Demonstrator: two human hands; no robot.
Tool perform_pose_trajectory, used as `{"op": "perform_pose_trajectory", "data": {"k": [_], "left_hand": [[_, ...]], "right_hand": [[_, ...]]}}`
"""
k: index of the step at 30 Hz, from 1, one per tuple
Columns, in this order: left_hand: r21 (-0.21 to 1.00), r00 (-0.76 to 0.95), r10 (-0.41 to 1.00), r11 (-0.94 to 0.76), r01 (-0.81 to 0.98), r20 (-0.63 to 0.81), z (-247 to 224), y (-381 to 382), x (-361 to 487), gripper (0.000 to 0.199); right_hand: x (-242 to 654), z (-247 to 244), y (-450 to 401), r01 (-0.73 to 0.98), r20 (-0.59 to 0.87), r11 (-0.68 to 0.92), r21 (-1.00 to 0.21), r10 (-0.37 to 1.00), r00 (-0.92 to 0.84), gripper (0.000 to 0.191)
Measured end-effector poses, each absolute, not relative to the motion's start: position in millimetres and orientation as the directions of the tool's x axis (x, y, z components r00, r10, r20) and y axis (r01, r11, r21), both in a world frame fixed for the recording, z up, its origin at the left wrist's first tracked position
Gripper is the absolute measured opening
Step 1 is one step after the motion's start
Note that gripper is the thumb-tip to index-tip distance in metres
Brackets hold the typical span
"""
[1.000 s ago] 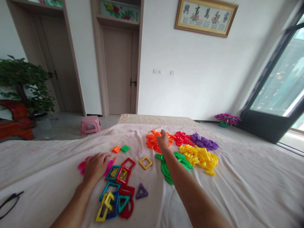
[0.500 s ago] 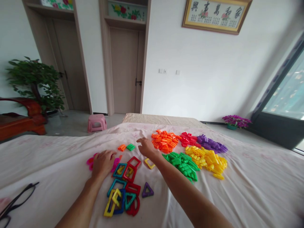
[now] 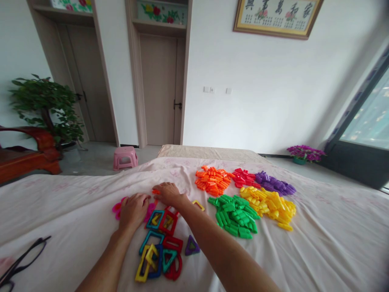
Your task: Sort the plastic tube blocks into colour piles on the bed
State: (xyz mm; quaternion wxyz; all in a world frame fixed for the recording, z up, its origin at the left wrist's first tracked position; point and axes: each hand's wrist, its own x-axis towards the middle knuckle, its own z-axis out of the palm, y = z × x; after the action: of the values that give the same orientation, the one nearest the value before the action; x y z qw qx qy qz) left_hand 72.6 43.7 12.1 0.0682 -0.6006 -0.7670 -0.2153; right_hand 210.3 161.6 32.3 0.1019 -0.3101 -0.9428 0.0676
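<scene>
My left hand (image 3: 134,209) rests palm down on the cloth over bright pink pieces (image 3: 116,208), its fingers loosely stretched and covering part of them. Just right of it, my right hand (image 3: 167,194) has its fingers closed around a small orange plastic block (image 3: 155,191), most of which is hidden under the fingertips. Close below both hands lie magnetic frame tiles: a red square tile (image 3: 169,222), teal tiles (image 3: 151,236), a yellow rectangular tile (image 3: 141,268) and a purple triangle tile (image 3: 192,245). My right forearm passes beside a yellow tile (image 3: 199,205).
Sorted piles of plastic blocks lie to the right: orange (image 3: 213,181), red (image 3: 244,177), purple (image 3: 275,183), green (image 3: 237,215) and yellow (image 3: 269,202). Eyeglasses (image 3: 26,259) sit at the left on the wrinkled cloth (image 3: 331,243). A pink stool (image 3: 125,158) stands beyond.
My right hand has moved left and a little down, from beside the orange pile onto the small orange block. The green piece beside it is now hidden. My left hand stays in place.
</scene>
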Motion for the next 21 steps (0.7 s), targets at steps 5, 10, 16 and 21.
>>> {"op": "perform_pose_trajectory", "data": {"k": [5, 10, 16, 21], "left_hand": [[0.257, -0.261, 0.897, 0.174, 0.951, 0.357, 12, 44, 72, 0.033], [0.268, -0.268, 0.897, 0.177, 0.947, 0.352, 13, 44, 73, 0.033], [0.276, -0.272, 0.902, 0.182, 0.944, 0.336, 15, 43, 74, 0.034], [0.275, -0.267, 0.896, 0.173, 0.946, 0.355, 13, 43, 74, 0.035]], "right_hand": [[216, 36, 151, 0.591, 0.226, 0.791, -0.157, 0.611, -0.758, 0.027], [249, 61, 148, 0.604, 0.326, 0.775, -0.188, 0.629, -0.706, 0.037], [324, 92, 185, 0.804, 0.413, 0.541, -0.246, 0.809, -0.418, 0.037], [365, 97, 206, 0.896, 0.457, 0.332, -0.295, 0.873, -0.173, 0.042]]}}
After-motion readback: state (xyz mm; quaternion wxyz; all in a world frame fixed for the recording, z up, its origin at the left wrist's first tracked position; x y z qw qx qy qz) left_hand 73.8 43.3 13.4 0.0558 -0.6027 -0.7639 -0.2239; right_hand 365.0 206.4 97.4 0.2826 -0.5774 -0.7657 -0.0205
